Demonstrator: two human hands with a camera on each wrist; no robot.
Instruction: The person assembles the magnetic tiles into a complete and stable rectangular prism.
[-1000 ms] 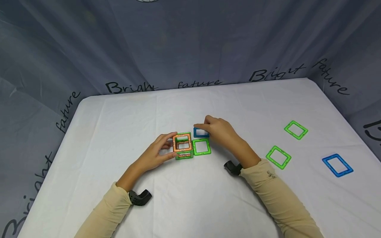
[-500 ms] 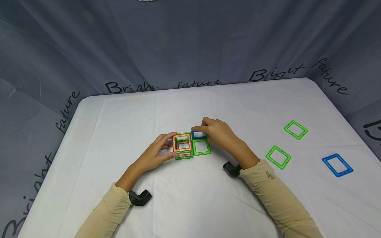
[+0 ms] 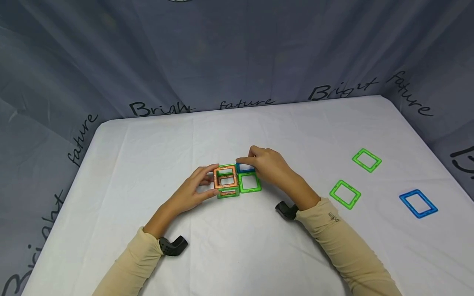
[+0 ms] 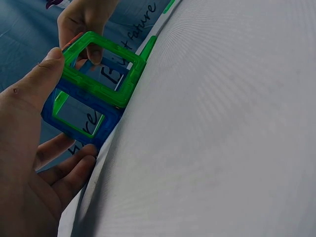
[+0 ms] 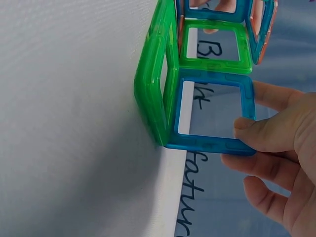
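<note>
My left hand (image 3: 192, 187) holds a small cube of magnetic tiles (image 3: 226, 186), with the thumb at its near side and fingers at its far side. The cube has an orange top frame and green and blue sides. Flat against its right side lies a green square tile (image 3: 250, 190). My right hand (image 3: 272, 166) pinches a blue square magnetic tile (image 5: 212, 142) between thumb and fingers. That blue tile stands upright along the far edge of the flat green one, beside the cube's green wall in the right wrist view.
Two loose green tiles (image 3: 366, 169) (image 3: 345, 204) and a blue tile (image 3: 418, 214) lie farther right on the white tablecloth (image 3: 237, 246). A grey curtain (image 3: 237, 53) with handwriting hangs behind the table.
My right hand has brought the blue tile slightly left and nearer, up to the flat green tile and the cube. My left hand keeps its hold on the cube.
</note>
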